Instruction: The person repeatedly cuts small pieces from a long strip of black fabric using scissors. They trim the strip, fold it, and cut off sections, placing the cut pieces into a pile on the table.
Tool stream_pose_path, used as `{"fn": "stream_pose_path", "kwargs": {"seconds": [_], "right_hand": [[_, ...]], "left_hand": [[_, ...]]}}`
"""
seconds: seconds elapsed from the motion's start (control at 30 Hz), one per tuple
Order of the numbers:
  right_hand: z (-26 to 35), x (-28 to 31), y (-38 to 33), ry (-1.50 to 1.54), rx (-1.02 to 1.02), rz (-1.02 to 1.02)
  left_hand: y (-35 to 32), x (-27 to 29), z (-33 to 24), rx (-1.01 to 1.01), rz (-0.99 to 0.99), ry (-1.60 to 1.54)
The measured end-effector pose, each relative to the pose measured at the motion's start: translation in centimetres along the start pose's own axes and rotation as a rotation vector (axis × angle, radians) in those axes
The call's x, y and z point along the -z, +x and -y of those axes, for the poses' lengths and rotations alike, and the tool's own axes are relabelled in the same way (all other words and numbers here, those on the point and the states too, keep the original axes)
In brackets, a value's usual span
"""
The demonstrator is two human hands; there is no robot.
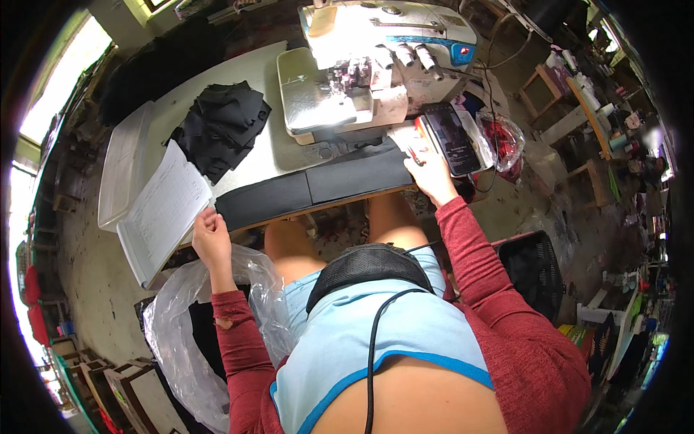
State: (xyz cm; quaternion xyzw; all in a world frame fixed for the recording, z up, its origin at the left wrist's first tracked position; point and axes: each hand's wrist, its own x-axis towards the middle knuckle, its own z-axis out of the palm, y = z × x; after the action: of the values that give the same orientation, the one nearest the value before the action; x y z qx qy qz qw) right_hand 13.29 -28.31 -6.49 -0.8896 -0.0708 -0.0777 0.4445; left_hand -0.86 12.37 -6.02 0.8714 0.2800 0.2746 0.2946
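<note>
A long black fabric strip point(358, 176) lies along the near edge of the sewing table, with a seam or join line across it. Beside its left end, my left hand point(211, 237) is closed with fingers curled together; whether cloth is pinched in them is hidden. My right hand point(434, 177) is at the strip's right end, fingers closed around a small red-handled tool point(417, 152) whose exact kind is unclear. Next to that hand lies a dark-screened phone point(452, 137). Behind the strip stands a white sewing machine point(426, 87) with its lamp lit.
A pile of black fabric pieces point(220, 123) sits on the table point(254, 71). Left of it, an open notebook point(165, 206) leans by a clear plastic bin point(124, 163). A clear plastic bag point(173, 325) hangs below left; a black basket point(531, 271) stands at right.
</note>
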Motion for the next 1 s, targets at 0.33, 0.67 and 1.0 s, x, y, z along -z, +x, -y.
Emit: {"fn": "stream_pose_path", "kwargs": {"seconds": [0.33, 0.67, 1.0], "right_hand": [[-1.0, 0.1, 0.0, -0.164, -0.061, -0.073], [0.1, 0.2, -0.2, -0.31, -0.022, 0.004], [0.1, -1.0, -0.5, -0.131, 0.133, -0.18]], "left_hand": [[-2.4, -4.8, -9.8, -0.413, 0.155, 0.037], [-4.7, -9.7, -14.0, -0.497, 0.245, 0.183], [-4.9, -6.0, -15.3, -0.466, 0.742, -0.501]]}}
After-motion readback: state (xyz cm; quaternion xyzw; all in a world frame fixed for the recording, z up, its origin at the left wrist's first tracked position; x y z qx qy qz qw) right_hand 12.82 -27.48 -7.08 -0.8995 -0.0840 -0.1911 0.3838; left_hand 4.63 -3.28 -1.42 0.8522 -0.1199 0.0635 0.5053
